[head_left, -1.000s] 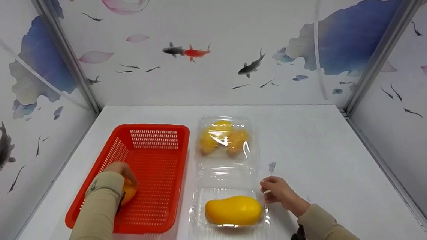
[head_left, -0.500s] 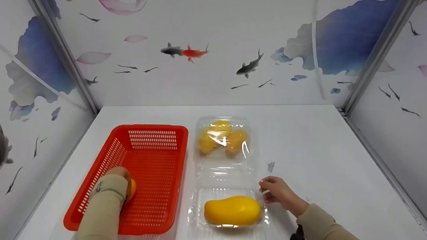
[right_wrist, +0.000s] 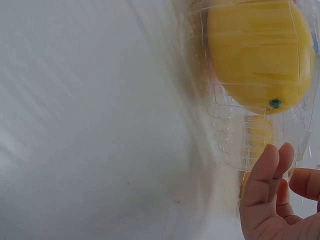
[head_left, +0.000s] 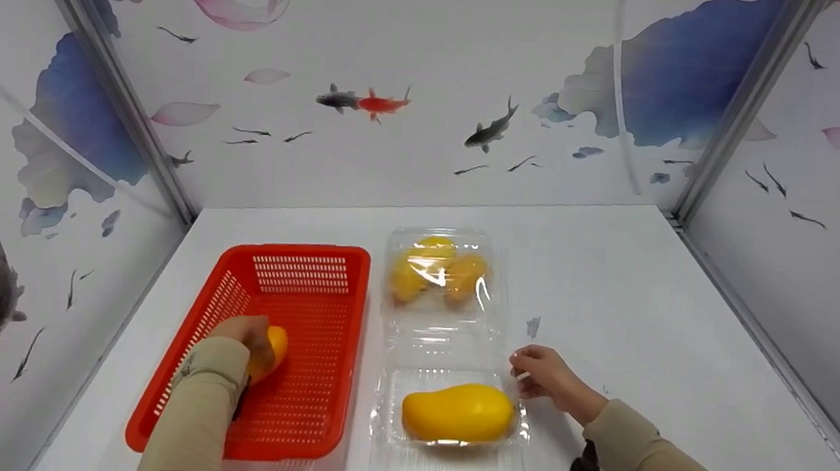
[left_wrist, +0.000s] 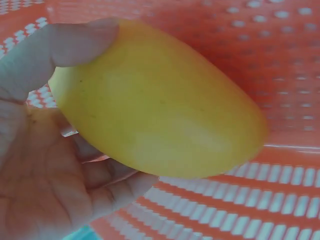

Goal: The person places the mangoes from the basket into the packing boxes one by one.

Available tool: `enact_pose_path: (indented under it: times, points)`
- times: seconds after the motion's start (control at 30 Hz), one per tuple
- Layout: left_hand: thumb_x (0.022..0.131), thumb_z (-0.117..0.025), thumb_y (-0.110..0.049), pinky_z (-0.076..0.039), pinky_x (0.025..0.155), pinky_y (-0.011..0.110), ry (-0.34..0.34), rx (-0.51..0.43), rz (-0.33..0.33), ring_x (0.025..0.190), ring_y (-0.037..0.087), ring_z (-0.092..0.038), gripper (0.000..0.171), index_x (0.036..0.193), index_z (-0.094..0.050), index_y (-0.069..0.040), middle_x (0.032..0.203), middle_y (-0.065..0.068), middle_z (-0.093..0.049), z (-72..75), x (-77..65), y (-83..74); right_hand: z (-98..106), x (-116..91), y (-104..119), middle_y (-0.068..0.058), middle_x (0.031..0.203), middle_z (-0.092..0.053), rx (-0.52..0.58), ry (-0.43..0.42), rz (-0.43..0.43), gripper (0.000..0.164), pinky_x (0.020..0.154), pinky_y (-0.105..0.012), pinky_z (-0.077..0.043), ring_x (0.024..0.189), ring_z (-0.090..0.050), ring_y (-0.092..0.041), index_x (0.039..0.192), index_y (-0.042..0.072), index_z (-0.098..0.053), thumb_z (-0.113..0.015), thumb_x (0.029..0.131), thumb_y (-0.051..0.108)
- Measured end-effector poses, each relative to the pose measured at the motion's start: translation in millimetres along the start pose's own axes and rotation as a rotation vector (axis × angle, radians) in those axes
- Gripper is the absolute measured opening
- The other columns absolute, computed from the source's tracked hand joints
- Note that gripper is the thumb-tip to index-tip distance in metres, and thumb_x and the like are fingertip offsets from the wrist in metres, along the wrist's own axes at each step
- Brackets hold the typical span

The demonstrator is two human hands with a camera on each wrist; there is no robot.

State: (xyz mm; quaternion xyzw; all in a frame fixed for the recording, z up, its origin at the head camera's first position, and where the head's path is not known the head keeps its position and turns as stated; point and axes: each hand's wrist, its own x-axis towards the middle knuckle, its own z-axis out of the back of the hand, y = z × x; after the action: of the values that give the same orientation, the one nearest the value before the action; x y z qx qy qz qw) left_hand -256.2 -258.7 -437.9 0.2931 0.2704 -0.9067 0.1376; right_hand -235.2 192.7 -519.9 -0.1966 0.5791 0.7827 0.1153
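Observation:
Inside the red basket, my left hand grips a yellow mango; its thumb lies over one end and the fingers curl beneath. In the head view the hand covers part of this mango. My right hand is at the right edge of a clear plastic clamshell box, fingers loosely bent with a gap to the thumb. Whether its fingertips touch the plastic, I cannot tell. A large yellow fruit, shaped like a mango with a small green spot at one end, lies in the box's near half.
Several yellow fruits show through the clear plastic at the far end of the clamshell. The basket's slotted walls surround my left hand. White panels with printed fish and petals border the white table at the back and sides.
My left hand dips lower over the mango in the basket, then rises a little with it, bringing it slightly forward and right. The right hand and the clamshell keep their places.

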Motion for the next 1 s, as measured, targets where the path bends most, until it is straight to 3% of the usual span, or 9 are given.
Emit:
enact_pose_path:
  times: [0.07,0.13,0.33,0.53,0.7,0.8,1.0]
  points:
    - [0.072,-0.071,-0.006,-0.047,0.071,0.042,0.028,-0.092,0.015,0.1,0.036,-0.04,0.068,0.131,-0.038,-0.013,0.116,0.019,-0.039,3.2,4.0,-7.2,0.1,-0.1,0.5,-0.009,0.083,-0.055,0.002,-0.002,0.001,0.024,0.058,-0.024,-0.052,0.059,-0.051,-0.017,0.106,-0.001,-0.051,-0.052,0.091,0.018]
    - [0.073,-0.071,-0.011,-0.047,0.073,0.045,0.041,-0.13,-0.012,0.103,0.036,-0.041,0.07,0.133,-0.035,-0.017,0.118,0.018,-0.039,6.0,5.0,-15.9,-0.1,0.1,0.4,-0.009,0.084,-0.055,-0.006,-0.001,0.0,0.025,0.059,-0.024,-0.052,0.06,-0.051,-0.017,0.107,-0.002,-0.05,-0.052,0.092,0.019]
    - [0.073,-0.071,-0.02,-0.044,0.082,0.05,-0.015,0.093,-0.272,0.103,0.032,-0.048,0.061,0.126,-0.043,-0.01,0.112,0.013,-0.05,11.9,2.6,-48.1,-1.0,1.1,-0.8,-0.01,0.084,-0.055,-0.004,-0.013,-0.004,0.025,0.059,-0.024,-0.052,0.059,-0.051,-0.017,0.107,-0.001,-0.051,-0.052,0.092,0.019]
    - [0.072,-0.074,-0.023,-0.043,0.088,0.048,-0.102,0.153,-0.366,0.101,0.029,-0.049,0.061,0.121,-0.043,-0.008,0.108,0.011,-0.052,10.3,-9.7,-84.9,-2.0,1.3,-1.4,-0.009,0.084,-0.055,0.007,-0.027,-0.014,0.023,0.06,-0.024,-0.052,0.059,-0.051,-0.017,0.105,0.001,-0.051,-0.053,0.091,0.019]
    - [0.071,-0.075,-0.024,-0.045,0.086,0.042,-0.142,0.135,-0.406,0.098,0.026,-0.048,0.064,0.121,-0.038,-0.008,0.105,0.009,-0.05,-1.2,-23.0,-112.8,-2.7,0.1,-2.0,-0.009,0.085,-0.055,0.009,-0.021,-0.009,0.027,0.061,-0.023,-0.052,0.06,-0.051,-0.017,0.107,-0.001,-0.051,-0.054,0.091,0.02]
    - [0.07,-0.074,-0.026,-0.045,0.083,0.041,-0.148,0.169,-0.451,0.094,0.025,-0.05,0.067,0.122,-0.036,-0.006,0.102,0.009,-0.051,-12.2,-28.7,-129.3,-2.2,-0.3,-2.0,-0.009,0.085,-0.055,0.012,-0.018,-0.002,0.027,0.061,-0.023,-0.052,0.06,-0.051,-0.017,0.108,-0.001,-0.051,-0.053,0.091,0.02]
    - [0.07,-0.076,-0.028,-0.045,0.086,0.04,-0.089,0.225,-0.507,0.093,0.023,-0.051,0.067,0.123,-0.039,-0.009,0.1,0.006,-0.052,-40.7,-39.0,-159.9,-0.3,-0.3,-1.8,-0.009,0.083,-0.055,0.018,-0.001,0.02,0.027,0.059,-0.024,-0.052,0.059,-0.051,-0.017,0.107,-0.002,-0.051,-0.052,0.092,0.02]
